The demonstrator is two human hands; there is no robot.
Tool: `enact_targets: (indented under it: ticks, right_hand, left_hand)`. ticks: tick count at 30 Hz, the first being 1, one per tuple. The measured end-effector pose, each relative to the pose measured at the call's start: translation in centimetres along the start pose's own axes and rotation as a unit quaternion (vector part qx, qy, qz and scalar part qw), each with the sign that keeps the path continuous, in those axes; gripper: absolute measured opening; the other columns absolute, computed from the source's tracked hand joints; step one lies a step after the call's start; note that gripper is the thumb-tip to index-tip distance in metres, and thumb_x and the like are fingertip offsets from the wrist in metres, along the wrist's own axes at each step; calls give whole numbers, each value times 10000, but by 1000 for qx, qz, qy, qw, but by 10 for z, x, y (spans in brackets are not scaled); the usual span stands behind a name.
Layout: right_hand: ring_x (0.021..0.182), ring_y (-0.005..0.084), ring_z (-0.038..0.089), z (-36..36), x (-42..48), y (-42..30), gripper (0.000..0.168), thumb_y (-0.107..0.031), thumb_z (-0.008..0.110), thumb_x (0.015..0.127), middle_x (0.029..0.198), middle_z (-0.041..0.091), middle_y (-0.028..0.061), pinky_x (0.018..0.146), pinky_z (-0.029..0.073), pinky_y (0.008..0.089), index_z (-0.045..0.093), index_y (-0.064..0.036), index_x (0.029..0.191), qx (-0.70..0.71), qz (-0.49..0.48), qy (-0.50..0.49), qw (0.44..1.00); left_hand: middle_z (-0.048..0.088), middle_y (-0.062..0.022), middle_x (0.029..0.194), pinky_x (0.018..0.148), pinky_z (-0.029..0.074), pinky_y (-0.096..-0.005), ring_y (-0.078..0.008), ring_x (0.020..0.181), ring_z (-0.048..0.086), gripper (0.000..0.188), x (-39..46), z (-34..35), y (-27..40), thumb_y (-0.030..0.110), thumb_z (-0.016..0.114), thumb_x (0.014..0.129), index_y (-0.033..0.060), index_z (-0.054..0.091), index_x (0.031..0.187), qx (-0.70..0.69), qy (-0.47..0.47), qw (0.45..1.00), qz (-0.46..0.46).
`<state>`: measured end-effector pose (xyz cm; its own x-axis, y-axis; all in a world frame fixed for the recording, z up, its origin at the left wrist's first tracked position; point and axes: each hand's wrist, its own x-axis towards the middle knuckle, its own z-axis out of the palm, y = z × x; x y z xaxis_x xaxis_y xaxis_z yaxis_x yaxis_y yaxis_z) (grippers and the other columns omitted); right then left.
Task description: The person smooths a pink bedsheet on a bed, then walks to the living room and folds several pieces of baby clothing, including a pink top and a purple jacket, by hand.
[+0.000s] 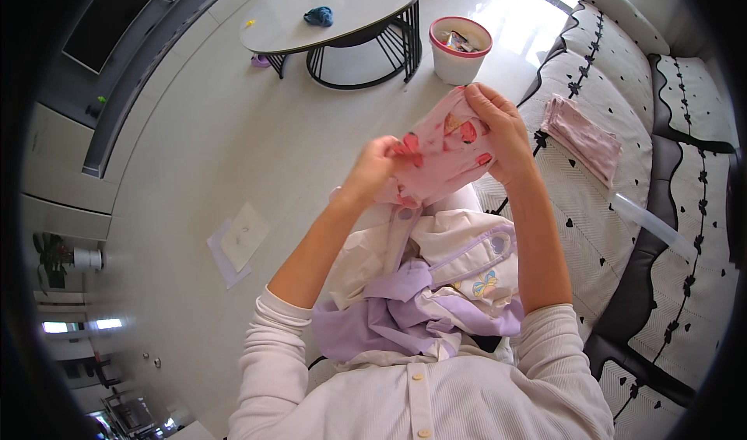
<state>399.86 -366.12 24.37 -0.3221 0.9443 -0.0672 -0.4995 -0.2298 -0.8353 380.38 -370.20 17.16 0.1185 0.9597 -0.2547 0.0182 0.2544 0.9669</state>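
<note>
Both my hands hold up a pink cloth garment with red strawberry prints (443, 148), above my lap. My left hand (376, 163) pinches its left side, and my right hand (502, 128) grips its upper right edge. Below it, a white and lilac garment (402, 306) with purple trim and a butterfly motif lies crumpled across my lap. A folded pale pink cloth (582, 139) lies on the sofa to the right of my right hand.
A sofa with a quilted white cover (613, 230) stands at the right, a translucent plastic strip (656, 224) on it. Ahead are a white bin with a pink rim (461, 55) and an oval table (274, 8) bearing a blue bundle (319, 16). Paper sheets (242, 236) lie on the floor, left.
</note>
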Motion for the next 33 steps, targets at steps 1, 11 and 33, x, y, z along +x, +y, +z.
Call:
enact_targets:
  ticks: [1,11,33]
  right_hand:
    - [636,52,547,-6,0,-1,218,-239,511,943,777,584,14,567,485,213,571,-37,883,-8,-12,10,1000]
    - [622,158,566,-25,-9,19,152,-113,581,857,651,585,79,594,447,267,595,38,846,-524,-177,106,826]
    - [923,224,610,48,67,116,292,-100,476,880,988,635,137,880,465,297,547,33,1130,33,149,-155,976]
  left_hand:
    - [654,-61,907,791,478,-283,-150,840,620,153,2,-4,7,44,499,852,31,565,989,-42,14,999,-1]
    - [657,-66,886,680,504,-256,-129,761,617,209,-14,-28,83,127,531,840,4,633,974,-132,2,991,17]
    - [619,-53,801,700,474,-271,-128,767,601,232,-88,72,27,140,645,806,3,596,986,116,-153,978,80]
